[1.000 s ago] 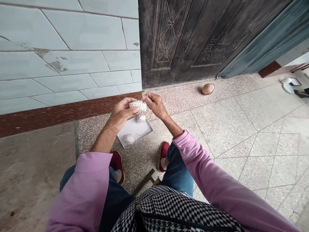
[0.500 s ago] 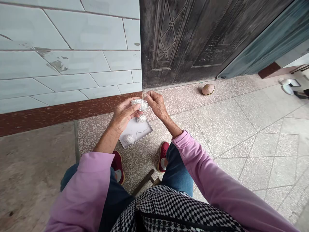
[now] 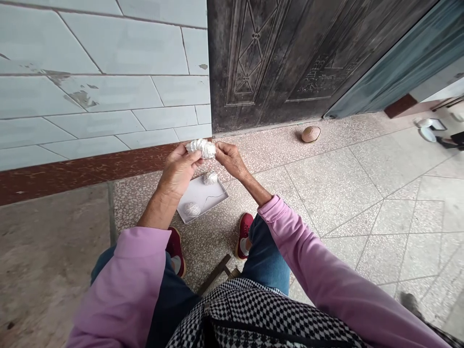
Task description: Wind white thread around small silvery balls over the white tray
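A white, ruffled crochet piece (image 3: 200, 148) is held up in front of me, above the floor. My left hand (image 3: 178, 170) grips its left part, thumb on the near side and fingers behind. My right hand (image 3: 232, 159) is closed in a pinch against its right end; any small tool between those fingertips is hidden. Below the hands, a shallow white box lid (image 3: 201, 193) lies on the floor. One ball of white yarn (image 3: 210, 178) sits at its far side and another yarn ball (image 3: 192, 209) near its front left corner. A loose thread curves between them.
Ahead are a tiled wall (image 3: 108, 96) and a dark carved door (image 3: 268, 58). A round tan object (image 3: 311, 134) lies by the doorsill. My red shoes (image 3: 245, 234) flank the lid, with a wooden frame (image 3: 217, 273) between my legs. A blurred dark shape (image 3: 409, 302) shows at lower right.
The crochet piece has shifted left and turned more lengthwise, showing more of its side. My right hand has come lower, against its end. A dark shape has appeared at the lower right.
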{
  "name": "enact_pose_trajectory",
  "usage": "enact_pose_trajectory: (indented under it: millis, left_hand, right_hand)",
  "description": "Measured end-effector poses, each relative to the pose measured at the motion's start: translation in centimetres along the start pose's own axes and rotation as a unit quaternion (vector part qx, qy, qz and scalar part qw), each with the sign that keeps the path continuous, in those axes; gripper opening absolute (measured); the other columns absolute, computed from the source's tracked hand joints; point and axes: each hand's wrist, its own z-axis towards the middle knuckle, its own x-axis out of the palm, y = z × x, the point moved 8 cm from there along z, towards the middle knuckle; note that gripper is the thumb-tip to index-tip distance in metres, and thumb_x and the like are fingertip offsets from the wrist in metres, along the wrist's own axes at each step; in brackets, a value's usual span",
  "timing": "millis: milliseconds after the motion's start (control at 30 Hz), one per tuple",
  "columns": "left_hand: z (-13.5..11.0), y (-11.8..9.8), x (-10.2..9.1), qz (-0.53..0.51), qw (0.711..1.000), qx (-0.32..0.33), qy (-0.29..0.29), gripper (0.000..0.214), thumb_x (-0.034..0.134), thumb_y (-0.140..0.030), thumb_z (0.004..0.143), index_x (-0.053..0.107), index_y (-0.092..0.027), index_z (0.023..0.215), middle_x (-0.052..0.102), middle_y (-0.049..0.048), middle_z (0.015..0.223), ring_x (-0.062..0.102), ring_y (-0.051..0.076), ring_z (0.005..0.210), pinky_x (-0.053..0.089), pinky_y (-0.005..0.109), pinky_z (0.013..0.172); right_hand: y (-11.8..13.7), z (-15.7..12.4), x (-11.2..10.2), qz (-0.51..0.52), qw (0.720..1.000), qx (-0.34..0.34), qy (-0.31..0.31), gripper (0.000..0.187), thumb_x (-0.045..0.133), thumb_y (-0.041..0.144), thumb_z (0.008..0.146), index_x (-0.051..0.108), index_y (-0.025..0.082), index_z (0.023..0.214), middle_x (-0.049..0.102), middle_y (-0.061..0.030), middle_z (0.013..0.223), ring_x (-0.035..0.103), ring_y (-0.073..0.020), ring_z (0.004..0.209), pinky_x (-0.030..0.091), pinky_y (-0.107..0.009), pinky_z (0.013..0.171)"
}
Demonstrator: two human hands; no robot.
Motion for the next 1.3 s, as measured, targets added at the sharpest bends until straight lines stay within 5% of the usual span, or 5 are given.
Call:
enact_pose_trajectory:
  millis: [233,700,933,1167,1300]
  left_hand:
    - [1.2,-1.0,-3.0,0.072,0.994,0.065,-0.054,0.062,0.122,-0.047,0.068,0.078,-0.027,0.106,0.086,0.0053,0.111,0.082,0.027,0.106,0.071,0.036,0.091]
    - [-1.9,-0.9,0.6,0.079,0.988,-0.06,0.118,0.055,0.123,-0.048,0.075,0.096,-0.02,0.113,0.091,0.0131,0.109,0.086,0.031,0.097,0.075,0.044,0.09]
    - [-0.7,-1.5,-0.5,0.009,0.999,-0.008,0.041,0.061,0.124,-0.048,0.071,0.089,-0.018,0.112,0.091,0.0165,0.118,0.089,0.038,0.12,0.078,0.051,0.104]
    - [0.5,-2.6,-3.6,0.116,0.989,0.06,-0.073,0.057,0.118,-0.041,0.063,0.084,-0.021,0.104,0.092,0.0085,0.108,0.087,0.03,0.103,0.076,0.037,0.088]
    - [0.3,-3.0,-3.8,0.185,0.978,0.071,-0.069,0.05,0.116,-0.035,0.065,0.084,-0.022,0.101,0.089,0.0068,0.102,0.086,0.03,0.101,0.074,0.039,0.091]
  right_hand:
    - [2.0,-2.4,3.8,-0.047,0.987,-0.063,0.138,0.062,0.088,0.074,0.122,0.073,0.024,0.089,0.067,-0.0013,0.087,0.065,-0.0239,0.09,0.051,-0.038,0.091]
    - [2.6,-0.4,-1.4,-0.009,0.999,0.002,-0.032,0.063,0.097,0.052,0.12,0.062,0.027,0.075,0.046,0.0019,0.075,0.053,-0.022,0.081,0.049,-0.037,0.077]
    - [0.7,-0.2,1.5,-0.032,0.999,0.011,0.021,0.054,0.082,0.033,0.128,0.06,0.026,0.079,0.053,0.0016,0.077,0.05,-0.0197,0.083,0.046,-0.036,0.082]
    - [1.0,-2.1,5.9,-0.123,0.982,0.003,0.144,0.057,0.081,0.062,0.131,0.068,0.023,0.091,0.068,-0.0011,0.087,0.063,-0.023,0.09,0.05,-0.038,0.097]
    - [2.4,-2.2,5.2,-0.105,0.987,-0.013,0.119,0.059,0.079,0.071,0.132,0.074,0.025,0.094,0.075,-0.0042,0.093,0.065,-0.0251,0.093,0.056,-0.04,0.098]
